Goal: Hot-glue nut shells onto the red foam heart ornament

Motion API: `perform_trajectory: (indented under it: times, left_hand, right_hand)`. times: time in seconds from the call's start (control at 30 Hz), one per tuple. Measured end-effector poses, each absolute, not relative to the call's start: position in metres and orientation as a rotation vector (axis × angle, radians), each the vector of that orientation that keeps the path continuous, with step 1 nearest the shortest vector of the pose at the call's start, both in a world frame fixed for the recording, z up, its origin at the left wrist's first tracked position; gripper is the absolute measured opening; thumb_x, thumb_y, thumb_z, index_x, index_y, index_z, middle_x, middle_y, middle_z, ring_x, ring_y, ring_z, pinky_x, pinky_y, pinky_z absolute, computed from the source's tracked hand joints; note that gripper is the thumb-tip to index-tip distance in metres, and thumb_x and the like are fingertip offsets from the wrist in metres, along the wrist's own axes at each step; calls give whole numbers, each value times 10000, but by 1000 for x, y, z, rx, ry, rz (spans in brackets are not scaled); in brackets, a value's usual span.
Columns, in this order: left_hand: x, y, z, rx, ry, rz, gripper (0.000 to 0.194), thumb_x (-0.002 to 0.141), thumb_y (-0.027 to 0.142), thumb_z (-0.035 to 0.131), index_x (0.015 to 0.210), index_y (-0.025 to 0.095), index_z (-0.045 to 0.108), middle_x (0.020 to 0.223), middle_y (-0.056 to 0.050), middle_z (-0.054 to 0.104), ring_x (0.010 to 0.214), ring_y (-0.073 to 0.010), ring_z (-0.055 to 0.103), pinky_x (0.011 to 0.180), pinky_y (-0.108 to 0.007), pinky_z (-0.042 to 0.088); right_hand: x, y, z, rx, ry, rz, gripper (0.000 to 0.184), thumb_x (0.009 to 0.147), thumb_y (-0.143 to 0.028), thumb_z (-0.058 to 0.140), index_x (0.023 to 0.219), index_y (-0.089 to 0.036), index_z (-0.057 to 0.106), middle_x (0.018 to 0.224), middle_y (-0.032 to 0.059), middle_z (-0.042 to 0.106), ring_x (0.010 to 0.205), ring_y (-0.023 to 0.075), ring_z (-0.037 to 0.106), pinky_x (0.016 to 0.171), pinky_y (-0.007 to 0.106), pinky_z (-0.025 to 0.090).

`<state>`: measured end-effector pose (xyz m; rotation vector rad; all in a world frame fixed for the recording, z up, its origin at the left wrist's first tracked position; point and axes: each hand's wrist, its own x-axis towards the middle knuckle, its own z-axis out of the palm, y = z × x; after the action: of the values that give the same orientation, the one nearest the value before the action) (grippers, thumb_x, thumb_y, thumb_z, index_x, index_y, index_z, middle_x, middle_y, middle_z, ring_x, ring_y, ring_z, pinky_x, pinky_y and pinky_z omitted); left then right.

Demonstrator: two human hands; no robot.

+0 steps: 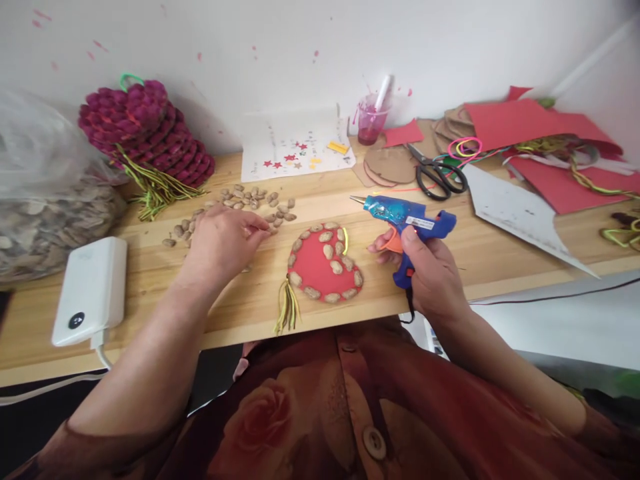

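Observation:
My right hand (433, 273) grips a blue hot glue gun (407, 217) by its handle, with fingers at the orange trigger. Its metal nozzle points left, above the table. Over the loose unshelled peanuts (243, 197), my left hand (223, 240) pinches a peanut that is mostly hidden by the fingertips. Between the hands lies a red heart-shaped piece (317, 260), edged with peanuts; a few more sit inside its upper right part. A yellow cord loop shows at its right edge, and a yellow-green tassel (287, 307) hangs from its left side.
A bag of peanuts (60, 227) and a white power bank (93, 290) stand left. Behind are a magenta tasselled craft piece (145, 133), a sheet with stickers (295, 150) and a pink cup (371, 120). Scissors (437, 177), cardboard and red sheets (525, 127) lie right.

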<state>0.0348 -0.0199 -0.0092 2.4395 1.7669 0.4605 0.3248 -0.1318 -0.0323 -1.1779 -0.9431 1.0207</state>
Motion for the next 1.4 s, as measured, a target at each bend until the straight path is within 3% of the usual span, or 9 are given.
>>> perform_trajectory:
  times: [0.33,0.47,1.13,1.4]
  left_hand:
    - [73,-78,18,2471,1441,587,149,882,399,711,842,281,791,790,-15,752,820,-250,665,871,-419,519]
    - [104,-104,16,2595,1245,420,126,906,315,711,808,267,774,771,-19,751,839,-257,646,819,-412,478]
    - [119,-113,10,2674,1327,308,77,894,303,729,838,265,765,767,-34,736,843,-272,646,795,-420,444]
    - [91,-105,22,2614,1394,382,316,979,389,598,733,247,736,729,-40,731,804,-265,649,798,-427,457]
  right_hand:
    - [324,-132,-31,-1140,-966,1013,372,943,-565,663,808,-223,722,886,48,727,879,219,717,691,321,571]
    - [325,-133,-32,-1161,-963,1008,392,950,-593,637,838,-228,722,884,43,724,860,211,718,708,324,575]
    - [326,-136,-30,-1202,-986,1010,390,952,-596,634,859,-230,729,894,33,732,882,202,725,739,312,570]
    - [327,-136,-32,-1170,-989,1032,366,967,-570,628,868,-230,722,891,32,727,872,198,705,738,316,552]
